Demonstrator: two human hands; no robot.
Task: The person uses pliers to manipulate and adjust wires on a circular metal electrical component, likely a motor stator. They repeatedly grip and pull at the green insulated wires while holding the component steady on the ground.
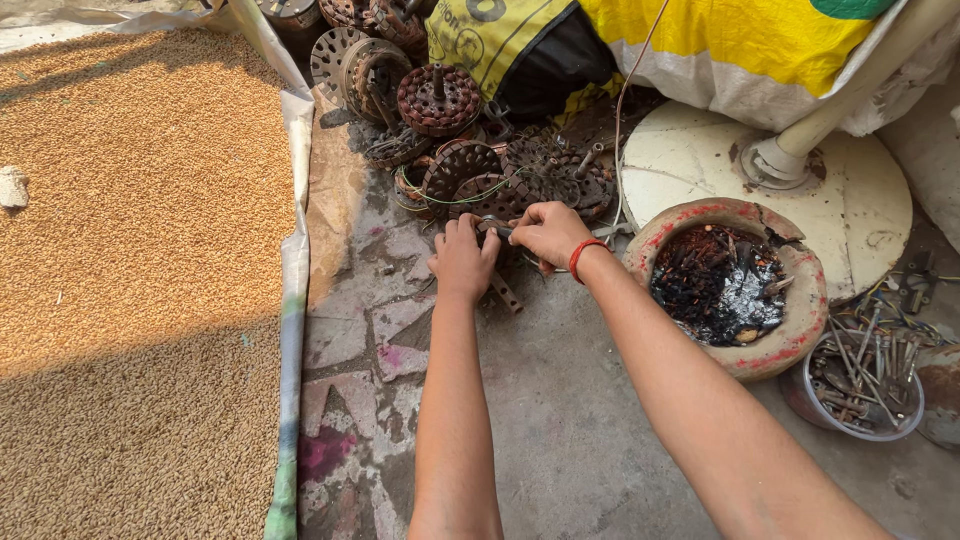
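My left hand (462, 258) and my right hand (548, 233) meet over a rusty round fan motor core (503, 288) lying on the stone floor at the near edge of a heap of similar cores (470, 170). Both hands grip it, fingers curled on its top. A thin grey tool or wire (497, 226) shows between the hands. A red thread band (580, 255) circles my right wrist. Most of the gripped core is hidden under my hands.
Grain (140, 250) is spread on a sheet at the left. A clay bowl (800, 330) with burnt dark scraps sits at the right, a small tub of bolts (862, 385) beside it. Behind are a white round base (690, 165) with a pole and yellow sacks (720, 40).
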